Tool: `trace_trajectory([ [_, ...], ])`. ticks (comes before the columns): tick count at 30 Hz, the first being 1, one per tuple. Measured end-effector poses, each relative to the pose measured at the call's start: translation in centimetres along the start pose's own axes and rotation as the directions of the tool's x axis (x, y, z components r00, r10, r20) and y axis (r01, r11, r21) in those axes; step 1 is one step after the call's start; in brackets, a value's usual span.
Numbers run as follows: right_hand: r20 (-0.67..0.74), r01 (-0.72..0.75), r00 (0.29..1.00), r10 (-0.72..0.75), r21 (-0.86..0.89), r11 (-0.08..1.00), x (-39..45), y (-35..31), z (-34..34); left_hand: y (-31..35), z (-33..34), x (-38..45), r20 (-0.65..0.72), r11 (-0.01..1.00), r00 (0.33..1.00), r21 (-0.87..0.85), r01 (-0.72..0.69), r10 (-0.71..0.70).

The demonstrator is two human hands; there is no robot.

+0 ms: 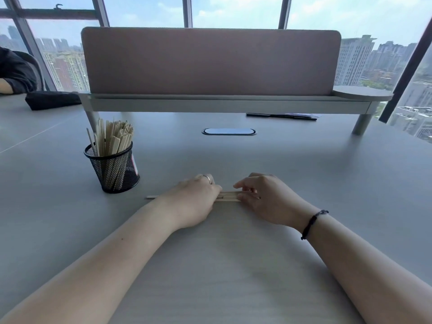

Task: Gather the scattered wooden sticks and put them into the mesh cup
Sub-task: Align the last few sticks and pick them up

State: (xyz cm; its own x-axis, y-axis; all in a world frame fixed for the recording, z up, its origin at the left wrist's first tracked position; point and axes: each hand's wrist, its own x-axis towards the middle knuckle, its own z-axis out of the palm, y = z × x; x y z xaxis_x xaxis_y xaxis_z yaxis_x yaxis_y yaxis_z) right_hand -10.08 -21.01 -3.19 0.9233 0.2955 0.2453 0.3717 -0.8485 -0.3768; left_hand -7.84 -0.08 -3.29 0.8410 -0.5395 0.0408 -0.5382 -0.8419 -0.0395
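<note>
— Where are your hands?

— Both are low on the pale grey table (304, 174), to the right of the black wire-mesh cup (112, 170) and nearer to you than it. Your left hand (195, 202) lies knuckles up, fingers curled down over a small bundle of thin, flat, pale wooden sticks (230, 197). Your right hand (264, 198) meets it from the other side, thumb and fingertips pinching the same bundle.

— And the sticks?

— The bundle lies flat on the table, crosswise in front of you. One stick end (153, 196) pokes out past your left wrist, toward the cup. The cup stands upright, already packed with many more sticks (114, 137) rising above its rim.

— What else do you have around?

— Beyond the cup, an oval cable port (228, 131) is set into the table. Farther back stands a dusty-pink desk divider (210, 61) on a grey raised shelf (229, 104). A black pouch (52, 99) lies left of and behind the cup.
</note>
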Motion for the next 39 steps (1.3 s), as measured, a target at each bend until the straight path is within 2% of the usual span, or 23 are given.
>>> trace_trajectory([
  [2,0.003,0.008,1.000,-0.008,0.012,1.000,0.0,-0.1,0.0,0.4,-0.3,0.0,0.021,1.000,1.000,0.006,0.017,-0.017],
  [13,0.010,0.007,1.000,-0.007,0.017,1.000,0.0,0.0,0.0,1.4,-0.2,-0.5,-0.072,0.994,0.997,0.110,0.022,-0.014],
  [19,0.006,0.007,1.000,-0.007,0.059,0.998,-0.1,-0.1,0.0,1.4,0.0,-0.5,-0.107,0.995,0.994,0.094,0.025,-0.015],
  [25,-0.036,0.032,0.999,-0.029,0.082,0.996,-0.1,0.0,0.1,1.9,0.0,-0.5,-0.197,0.993,0.980,0.112,0.029,-0.006],
  [39,-0.092,0.028,0.996,-0.018,0.104,0.994,0.2,0.2,0.3,1.9,-0.3,-0.8,-0.247,0.986,0.969,0.164,0.040,0.001],
])
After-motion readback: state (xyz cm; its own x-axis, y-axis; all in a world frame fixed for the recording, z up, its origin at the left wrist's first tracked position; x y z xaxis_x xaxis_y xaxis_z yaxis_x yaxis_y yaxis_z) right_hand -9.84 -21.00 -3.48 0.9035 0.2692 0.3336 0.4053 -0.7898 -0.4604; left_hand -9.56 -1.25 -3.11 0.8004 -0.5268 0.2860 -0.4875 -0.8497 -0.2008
